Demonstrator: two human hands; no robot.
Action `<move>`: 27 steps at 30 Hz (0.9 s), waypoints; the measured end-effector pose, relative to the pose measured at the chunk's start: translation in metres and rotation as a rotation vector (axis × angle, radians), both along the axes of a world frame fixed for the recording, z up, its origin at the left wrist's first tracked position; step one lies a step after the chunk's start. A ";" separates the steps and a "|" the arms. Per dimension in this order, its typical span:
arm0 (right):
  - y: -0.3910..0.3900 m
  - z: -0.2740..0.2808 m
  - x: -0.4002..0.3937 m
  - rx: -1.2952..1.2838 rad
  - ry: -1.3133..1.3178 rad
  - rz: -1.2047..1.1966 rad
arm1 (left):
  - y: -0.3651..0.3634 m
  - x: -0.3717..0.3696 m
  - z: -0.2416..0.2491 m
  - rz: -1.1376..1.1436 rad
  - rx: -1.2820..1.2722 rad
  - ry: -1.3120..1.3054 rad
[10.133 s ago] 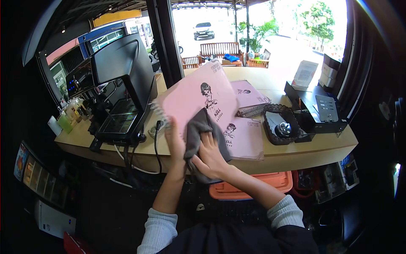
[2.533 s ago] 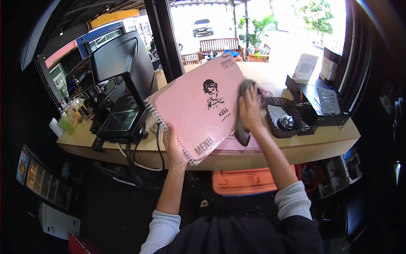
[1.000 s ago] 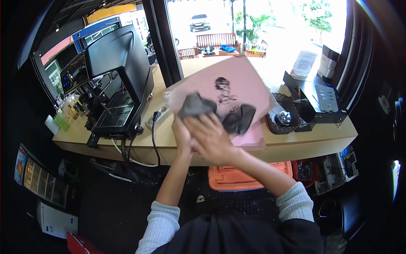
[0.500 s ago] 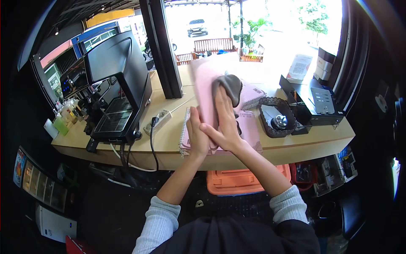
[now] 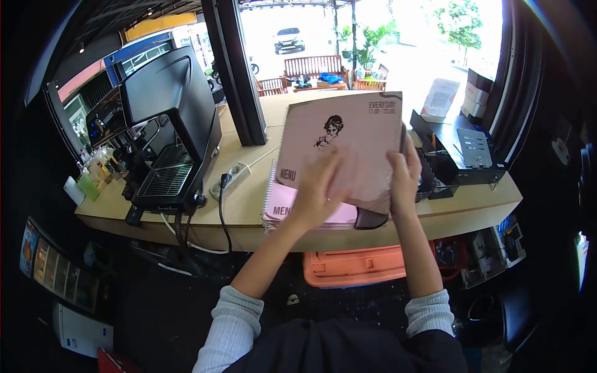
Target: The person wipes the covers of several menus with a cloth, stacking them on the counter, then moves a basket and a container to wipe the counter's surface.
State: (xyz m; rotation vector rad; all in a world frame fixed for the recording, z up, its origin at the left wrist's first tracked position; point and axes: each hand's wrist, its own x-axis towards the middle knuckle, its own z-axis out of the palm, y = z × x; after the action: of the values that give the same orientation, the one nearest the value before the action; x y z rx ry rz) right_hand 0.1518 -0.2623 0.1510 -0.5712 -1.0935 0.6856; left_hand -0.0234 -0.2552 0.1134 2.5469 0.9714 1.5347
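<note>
A pink-brown spiral-bound menu (image 5: 364, 133) is held up and tilted over the counter, its front cover facing me with a line-drawn figure and the words MENU and EVERYDAY. My right hand (image 5: 405, 177) grips its right edge, thumb on the cover and the other fingers partly behind. Across the lower middle of the cover lies my left hand (image 5: 318, 194), fingers stretched out and blurred by motion. Below it, a stack of pink menus (image 5: 329, 214) rests near the counter's front edge, partly covered by the raised one. The grey cloth is out of sight.
A black espresso machine (image 5: 171, 130) stands at the left, beside a white power strip (image 5: 231, 177) with a plugged-in cable. Right of the menus is a black cash drawer box (image 5: 463, 140) with a sign on it. An orange bin lid (image 5: 354, 267) sits under the counter (image 5: 472, 212).
The menu has turned from nearly edge-on to face me. My right hand has moved from the grey cloth to the menu's right edge; my left hand has shifted onto the cover.
</note>
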 end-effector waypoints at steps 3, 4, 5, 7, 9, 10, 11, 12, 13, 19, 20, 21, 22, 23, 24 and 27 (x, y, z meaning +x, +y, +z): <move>-0.001 -0.001 0.024 -0.089 0.118 0.094 | 0.022 -0.048 -0.009 0.393 0.066 -0.124; 0.002 -0.006 0.032 -0.097 0.121 0.089 | 0.035 -0.067 -0.021 0.438 -0.029 -0.239; 0.007 -0.013 0.039 -0.139 0.121 0.127 | 0.047 -0.086 -0.030 0.484 -0.203 -0.250; 0.020 -0.033 0.048 -0.203 0.110 0.151 | 0.061 -0.108 -0.050 0.163 -0.639 -0.544; 0.031 -0.053 0.047 -0.241 0.075 0.104 | 0.072 -0.121 -0.071 0.027 -0.793 -0.558; 0.035 -0.062 0.047 -0.269 0.038 0.061 | 0.073 -0.122 -0.079 0.124 -0.754 -0.492; 0.041 -0.071 0.047 -0.294 -0.005 0.020 | 0.073 -0.125 -0.086 0.221 -0.713 -0.423; 0.045 -0.076 0.048 -0.298 -0.004 0.021 | 0.074 -0.127 -0.088 0.223 -0.718 -0.422; 0.048 -0.081 0.050 -0.318 -0.172 -0.079 | 0.076 -0.129 -0.090 0.255 -0.683 -0.401; 0.054 -0.076 0.064 -0.121 -0.665 -0.560 | 0.077 -0.132 -0.093 0.450 -0.571 -0.262; 0.056 -0.071 0.067 -0.122 -0.664 -0.563 | 0.079 -0.134 -0.096 0.508 -0.512 -0.235; 0.055 -0.061 0.068 -0.105 -0.618 -0.537 | 0.076 -0.132 -0.093 0.506 -0.512 -0.232; 0.049 -0.049 0.066 -0.088 -0.572 -0.511 | 0.070 -0.128 -0.087 0.533 -0.582 -0.208; 0.043 -0.038 0.061 -0.137 -0.513 -0.424 | 0.064 -0.123 -0.080 0.560 -0.650 -0.184; 0.045 -0.038 0.060 -0.136 -0.509 -0.429 | 0.060 -0.117 -0.075 0.556 -0.647 -0.181; 0.051 -0.037 0.057 -0.135 -0.362 -0.116 | 0.044 -0.103 -0.053 0.902 -0.530 0.354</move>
State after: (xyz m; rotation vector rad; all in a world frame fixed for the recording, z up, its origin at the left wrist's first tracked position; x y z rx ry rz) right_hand 0.2086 -0.2118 0.1135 -0.8925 -1.3440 0.5699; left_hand -0.1264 -0.2114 0.0607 2.0821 2.3976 0.6677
